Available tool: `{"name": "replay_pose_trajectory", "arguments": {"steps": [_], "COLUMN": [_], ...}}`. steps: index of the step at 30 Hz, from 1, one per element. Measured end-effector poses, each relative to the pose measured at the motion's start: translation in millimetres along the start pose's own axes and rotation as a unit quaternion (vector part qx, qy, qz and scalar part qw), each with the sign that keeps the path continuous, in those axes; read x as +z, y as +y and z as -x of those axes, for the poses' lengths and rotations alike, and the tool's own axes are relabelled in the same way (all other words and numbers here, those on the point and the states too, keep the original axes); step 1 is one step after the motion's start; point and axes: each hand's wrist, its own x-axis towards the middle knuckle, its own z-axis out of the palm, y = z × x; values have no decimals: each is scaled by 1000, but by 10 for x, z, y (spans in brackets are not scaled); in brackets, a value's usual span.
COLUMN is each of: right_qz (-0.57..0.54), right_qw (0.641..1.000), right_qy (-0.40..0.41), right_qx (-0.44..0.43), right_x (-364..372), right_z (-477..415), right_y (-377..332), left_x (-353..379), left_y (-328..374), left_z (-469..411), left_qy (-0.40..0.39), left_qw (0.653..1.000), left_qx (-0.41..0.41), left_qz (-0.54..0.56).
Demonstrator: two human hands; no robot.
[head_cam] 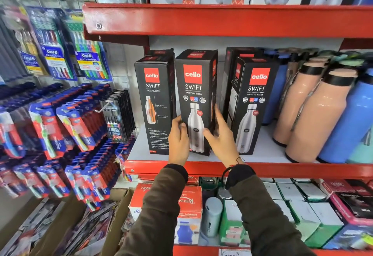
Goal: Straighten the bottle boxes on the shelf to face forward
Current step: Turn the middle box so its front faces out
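Middle box (196, 102) is between my hands, standing upright on the white shelf board (262, 150), its front panel with the steel bottle picture facing me. My left hand (178, 140) presses flat on its left lower edge, fingers together and tucked behind the corner, thumb lying on the front. My right hand (221, 136) cups the right lower edge, fingers spread loosely and reaching up the side panel, thumb on the front face. So both hands clamp this one box from either side, neither one curled into a fist.

Just left of my left hand stands another black box (156, 104), turned so its text-heavy side panel with the orange bottle drawing faces out; the two boxes look to be touching or nearly so. Right of my right hand there's a narrow gap, then a third box (252, 106), angled slightly so its left side shows. More black boxes stand behind these.

Farther right, peach bottles (310, 114) and blue bottles (351, 126) lean together, loose on the same shelf. Below my wrists runs the red shelf lip (302, 169). The red shelf above (222, 19) leaves only a little clearance over the box tops. Off to my left hang toothbrush packs (60, 126).
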Motion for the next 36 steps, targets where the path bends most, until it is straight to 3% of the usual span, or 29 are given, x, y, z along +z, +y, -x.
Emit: {"name": "replay_pose_trajectory", "arguments": {"steps": [26, 31, 36], "right_qz": [15, -27, -41], "right_qw": [998, 992, 982], "right_qy": [62, 122, 186], "right_qx": [18, 20, 2], "right_x": [-9, -19, -45], "right_z": [-79, -4, 93], "right_y": [247, 201, 151], "left_x": [127, 112, 56], "left_y": [-69, -98, -55], "left_z": [62, 100, 228], "left_qy": [-5, -7, 38], "left_qw": [1000, 999, 997], "left_qx": [4, 2, 61], "left_qz": [-28, -31, -22]}}
